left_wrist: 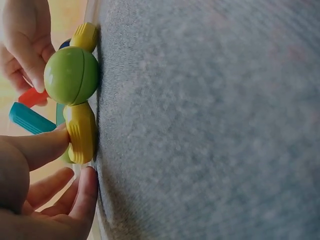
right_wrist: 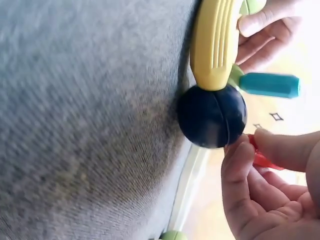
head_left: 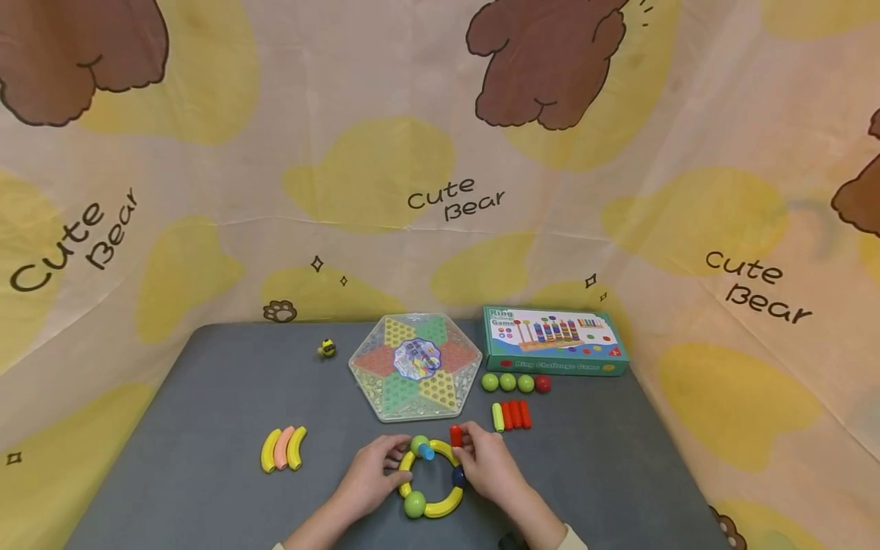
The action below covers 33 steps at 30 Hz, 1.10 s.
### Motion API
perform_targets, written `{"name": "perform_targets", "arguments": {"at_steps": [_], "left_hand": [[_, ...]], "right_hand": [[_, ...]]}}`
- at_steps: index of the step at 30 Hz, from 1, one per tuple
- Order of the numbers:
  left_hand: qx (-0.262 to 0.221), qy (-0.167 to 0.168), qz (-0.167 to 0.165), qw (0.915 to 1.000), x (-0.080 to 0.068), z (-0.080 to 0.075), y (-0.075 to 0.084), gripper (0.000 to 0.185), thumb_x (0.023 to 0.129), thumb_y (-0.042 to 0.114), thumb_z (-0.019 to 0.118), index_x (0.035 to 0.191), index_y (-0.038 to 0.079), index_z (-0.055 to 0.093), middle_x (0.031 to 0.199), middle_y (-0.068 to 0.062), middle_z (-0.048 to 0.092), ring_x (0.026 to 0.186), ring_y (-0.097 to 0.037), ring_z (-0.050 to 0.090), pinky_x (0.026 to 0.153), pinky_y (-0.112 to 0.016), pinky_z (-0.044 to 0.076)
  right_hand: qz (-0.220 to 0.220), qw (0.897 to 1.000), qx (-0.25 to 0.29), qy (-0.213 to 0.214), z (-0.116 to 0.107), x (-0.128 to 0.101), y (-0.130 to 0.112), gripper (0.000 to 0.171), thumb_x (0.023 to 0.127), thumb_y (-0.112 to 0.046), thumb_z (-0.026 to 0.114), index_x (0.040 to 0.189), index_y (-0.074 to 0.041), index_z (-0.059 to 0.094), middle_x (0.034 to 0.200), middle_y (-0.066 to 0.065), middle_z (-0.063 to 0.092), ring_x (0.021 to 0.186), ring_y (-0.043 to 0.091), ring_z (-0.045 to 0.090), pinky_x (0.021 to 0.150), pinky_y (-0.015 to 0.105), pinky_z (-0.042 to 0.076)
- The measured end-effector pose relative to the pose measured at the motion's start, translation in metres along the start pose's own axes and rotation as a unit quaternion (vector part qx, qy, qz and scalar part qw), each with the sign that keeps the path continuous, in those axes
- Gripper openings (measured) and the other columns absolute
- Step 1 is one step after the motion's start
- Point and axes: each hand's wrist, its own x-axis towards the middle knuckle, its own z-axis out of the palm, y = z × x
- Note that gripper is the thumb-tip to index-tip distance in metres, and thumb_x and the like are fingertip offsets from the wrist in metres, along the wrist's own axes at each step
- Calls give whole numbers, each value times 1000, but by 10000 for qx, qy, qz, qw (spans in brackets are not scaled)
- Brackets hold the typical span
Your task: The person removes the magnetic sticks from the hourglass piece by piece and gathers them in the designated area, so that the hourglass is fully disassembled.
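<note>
Ring of yellow curved bars (head_left: 440, 506) and balls: near edge of grey worktop (head_left: 206, 428), between both hands, partly built.
Left hand (head_left: 371, 475): fingers curled on the ring's left bar (left_wrist: 80, 132), steadying it.
Right hand (head_left: 484, 466): pinches a red stick (head_left: 455, 435), fingertips beside the dark blue ball (right_wrist: 212, 116).
Step, as judged: adding a stick; a teal stick (head_left: 427, 451) already juts from the top green ball (head_left: 418, 444).
Next move calls for lining the stick's end up with a ball while the ring is held steady.
Hard to make out: the balls' joining points; the red stick is mostly hidden by fingers in the wrist views.
</note>
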Motion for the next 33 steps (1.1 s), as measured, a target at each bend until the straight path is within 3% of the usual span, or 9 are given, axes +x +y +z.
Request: {"name": "perform_targets", "arguments": {"at_steps": [5, 8, 14, 18, 21, 28, 33], "left_hand": [[153, 117, 18, 9998, -5, 0, 2, 53, 83, 22, 84, 128, 4, 65, 105, -2, 63, 84, -10, 58, 70, -25, 52], [177, 3, 18, 9998, -7, -1, 4, 56, 81, 24, 86, 128, 2, 65, 103, -1, 62, 81, -10, 55, 67, -25, 48], [48, -44, 88, 9999, -4, 0, 2, 54, 83, 15, 83, 130, 1, 64, 108, -4, 65, 89, -13, 62, 75, -25, 54], [6, 49, 91, 9999, -5, -1, 1, 52, 84, 23, 83, 128, 2, 65, 109, -5, 65, 88, -13, 63, 74, -25, 55], [59, 55, 38, 10000, -6, -1, 1, 52, 82, 27, 85, 125, 4, 68, 104, -2, 64, 84, -10, 59, 69, -24, 51], [64, 247, 178, 9995, -5, 1, 0, 45, 80, 12, 85, 122, 4, 70, 106, -3, 68, 86, -12, 64, 72, -23, 55], [-41, 319, 291, 9991, -5, 1, -5, 31, 88, 22, 79, 116, 10, 74, 108, -5, 72, 91, -14, 70, 75, -21, 56]], "right_hand": [[139, 9990, 345, 244, -9, 1, 0, 25, 95, -19, 71, 115, -3, 67, 94, 2, 70, 79, 9, 65, 71, 23, 56], [347, 9969, 480, 521, -16, 2, 2, 28, 96, -23, 71, 116, -4, 69, 97, 3, 72, 81, 10, 67, 72, 23, 57], [756, 9877, 463, 1288, -35, 4, 10, 36, 92, -21, 76, 122, -3, 69, 100, 5, 74, 83, 12, 68, 75, 28, 60], [921, 9805, 477, 1668, -47, 5, 18, 36, 90, -18, 78, 122, -5, 68, 98, 5, 73, 83, 13, 67, 77, 28, 60], [1043, 9778, 491, 1752, -56, 6, 26, 35, 89, -17, 78, 120, -3, 69, 98, 7, 73, 83, 16, 68, 76, 30, 60], [1461, 9744, 321, 1680, -73, 10, 48, 39, 90, -23, 77, 123, -3, 68, 102, 9, 73, 88, 20, 68, 80, 36, 60], [1607, 9724, 264, 1668, -80, 14, 66, 38, 90, -24, 78, 119, -1, 69, 101, 12, 74, 85, 21, 68, 76, 35, 61]]}}
